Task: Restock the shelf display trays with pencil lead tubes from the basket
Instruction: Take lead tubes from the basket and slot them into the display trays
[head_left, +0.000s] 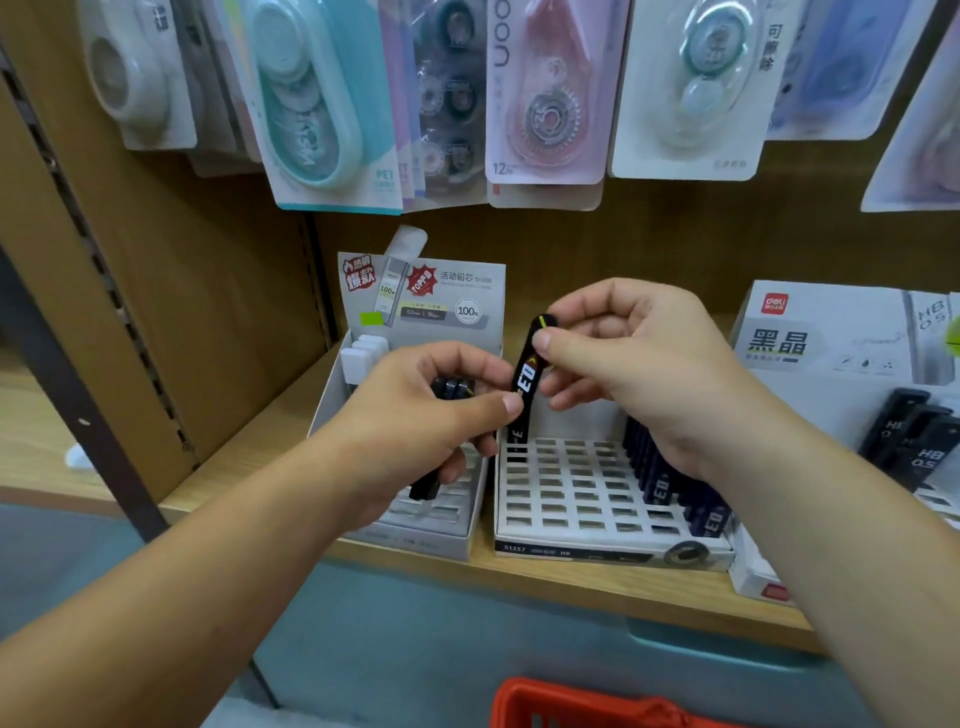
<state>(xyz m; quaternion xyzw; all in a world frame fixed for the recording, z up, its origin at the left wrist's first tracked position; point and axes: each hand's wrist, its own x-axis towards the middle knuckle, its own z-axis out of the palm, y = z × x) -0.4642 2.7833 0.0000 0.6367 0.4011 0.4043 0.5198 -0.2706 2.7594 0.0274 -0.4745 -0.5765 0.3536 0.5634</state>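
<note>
Nearest, below the grid tray, the red basket shows only its rim, and its contents are hidden. Over the tray's left edge the left hand grips a small bundle of black tubes, while the right hand pinches a single tube upright, its lower end at a back-left slot. Standing tubes fill only the tray's right side and most slots gape, so I judge the restocking barely begun.

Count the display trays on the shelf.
3: the left tray behind the left hand, the grid tray in the middle below the right hand, and the Deli tray at the right edge. More may lie out of frame.
</note>
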